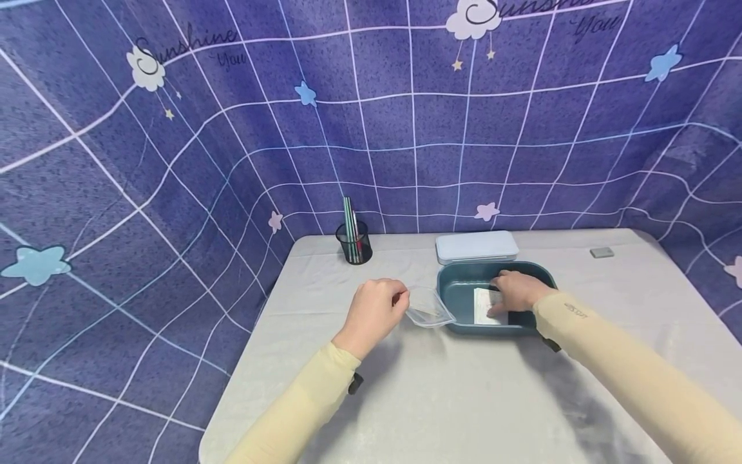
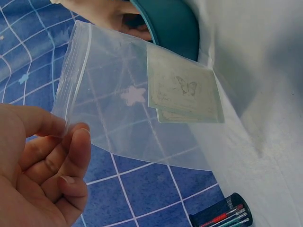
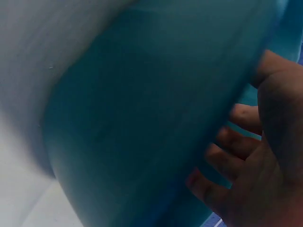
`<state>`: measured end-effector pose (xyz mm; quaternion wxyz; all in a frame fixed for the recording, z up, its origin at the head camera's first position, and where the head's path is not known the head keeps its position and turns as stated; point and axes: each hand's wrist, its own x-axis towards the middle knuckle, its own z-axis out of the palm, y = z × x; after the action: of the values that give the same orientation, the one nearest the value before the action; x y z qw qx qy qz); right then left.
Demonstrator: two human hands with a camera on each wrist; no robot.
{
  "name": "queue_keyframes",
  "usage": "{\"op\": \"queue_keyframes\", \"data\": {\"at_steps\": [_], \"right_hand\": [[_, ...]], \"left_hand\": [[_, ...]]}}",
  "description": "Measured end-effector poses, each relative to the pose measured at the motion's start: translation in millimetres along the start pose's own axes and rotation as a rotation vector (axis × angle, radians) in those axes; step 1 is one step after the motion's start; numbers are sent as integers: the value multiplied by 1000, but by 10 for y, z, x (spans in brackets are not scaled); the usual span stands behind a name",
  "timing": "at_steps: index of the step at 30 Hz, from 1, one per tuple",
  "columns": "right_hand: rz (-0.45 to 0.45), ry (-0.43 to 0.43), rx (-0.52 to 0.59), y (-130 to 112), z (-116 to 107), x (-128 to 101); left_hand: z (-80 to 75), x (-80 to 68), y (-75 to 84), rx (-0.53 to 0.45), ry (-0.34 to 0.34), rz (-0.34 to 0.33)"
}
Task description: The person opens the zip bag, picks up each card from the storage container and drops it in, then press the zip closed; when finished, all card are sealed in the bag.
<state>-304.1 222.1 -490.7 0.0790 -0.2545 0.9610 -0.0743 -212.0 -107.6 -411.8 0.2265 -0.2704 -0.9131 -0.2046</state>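
Observation:
My left hand (image 1: 373,312) pinches a clear zip bag (image 2: 116,94) at its zip-strip edge, between thumb and fingertip. Inside the bag, at its far end, lie small pale paper cards (image 2: 184,85), the upper one printed with a butterfly. The bag's far end is beside the left wall of a teal bin (image 1: 493,330). My right hand (image 1: 520,291) reaches down into that bin, its fingers spread over white paper cards (image 1: 482,306). In the right wrist view, the bin's wall partly hides the bent fingers (image 3: 222,158).
A light blue case (image 1: 477,247) lies directly behind the bin. Toward the back left stands a black mesh cup (image 1: 355,250) holding several pencils. A small grey block (image 1: 601,252) sits at the back right of the white-covered table (image 1: 452,399). Patterned blue curtain (image 1: 382,129) surrounds the back and sides.

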Motion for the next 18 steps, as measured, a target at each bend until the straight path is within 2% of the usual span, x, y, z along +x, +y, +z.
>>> {"op": "queue_keyframes", "data": {"at_steps": [8,18], "right_hand": [[-4,45,-52,0,98,-10],[-17,112,-32,-39,91,-54]], "left_hand": [[14,6,1,0,1,-5],[29,6,-3,2,-5,-2]]}}
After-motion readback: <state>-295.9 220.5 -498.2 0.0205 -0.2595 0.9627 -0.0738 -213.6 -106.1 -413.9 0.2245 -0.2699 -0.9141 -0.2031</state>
